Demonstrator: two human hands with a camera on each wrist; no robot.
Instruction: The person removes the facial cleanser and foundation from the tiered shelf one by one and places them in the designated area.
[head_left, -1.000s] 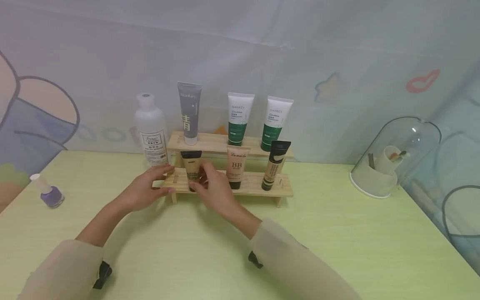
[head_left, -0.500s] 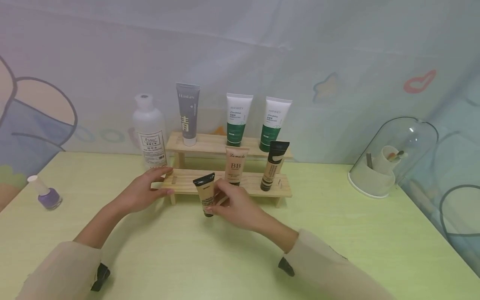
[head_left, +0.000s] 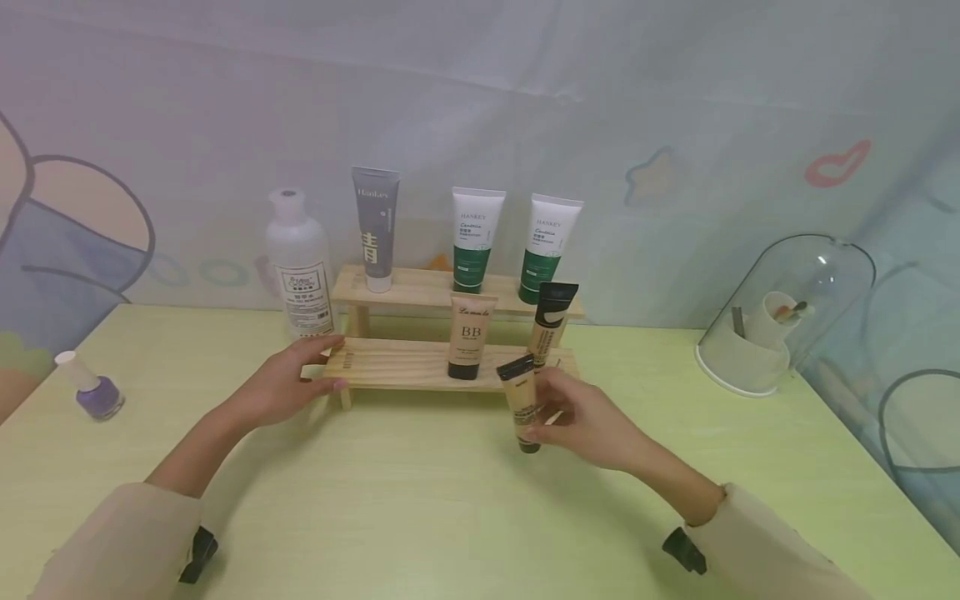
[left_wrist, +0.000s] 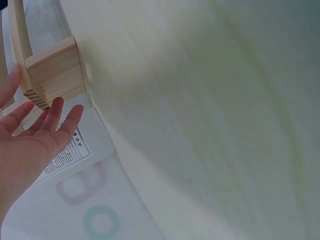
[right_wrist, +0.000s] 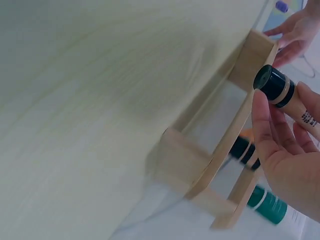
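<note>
Head view, as I log it: right hand [head_left: 588, 421] pinches tan tube [head_left: 522, 402] clear of rack [head_left: 420, 365]; left hand [head_left: 288, 383], fingers straight, steadies rack's end.

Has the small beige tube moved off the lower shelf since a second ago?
Yes. The right hand carried the small beige tube off the wooden rack, rightward past the BB tube.

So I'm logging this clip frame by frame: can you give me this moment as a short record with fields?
left hand: left hand rests on the left end of the wooden rack, fingers straight
right hand: right hand grips a beige tube, black cap down, in front of the rack
lower shelf: BB tube, black-topped tube
table: purple nail polish, far left
</note>
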